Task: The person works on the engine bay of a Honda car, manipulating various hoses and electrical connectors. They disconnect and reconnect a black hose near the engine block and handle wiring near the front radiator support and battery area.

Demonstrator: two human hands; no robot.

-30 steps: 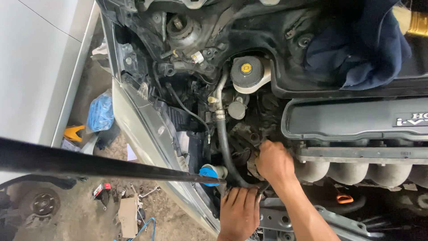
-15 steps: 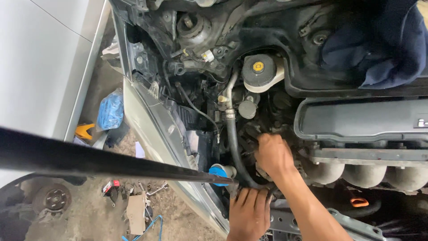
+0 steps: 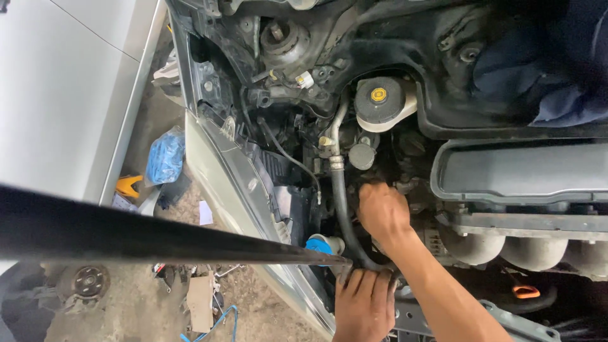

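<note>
My right hand [image 3: 382, 212] reaches down into the engine bay just right of a black rubber hose [image 3: 339, 209]. Its fingers are buried among the parts below a small grey cap [image 3: 361, 156], so what they touch is hidden. My left hand [image 3: 363, 304] sits at the bottom of the view, its fingers curled over the front crossmember [image 3: 506, 316] where the hose bends. A blue cap [image 3: 318, 245] stands just left of that hand. The black hood prop rod [image 3: 158, 237] ends right above its fingertips.
A fluid reservoir with a yellow-marked cap [image 3: 379, 96] sits behind the hands. The grey engine cover [image 3: 525, 174] and intake runners [image 3: 525, 247] lie to the right, with a dark blue cloth [image 3: 551, 76] above. On the floor at left are a blue bag [image 3: 166, 157] and scattered tools [image 3: 201, 301].
The view has drifted, so the engine bay sits further right and lower in frame. Both hands stay at the same spots by the hose; the right hand's fingers have shifted slightly.
</note>
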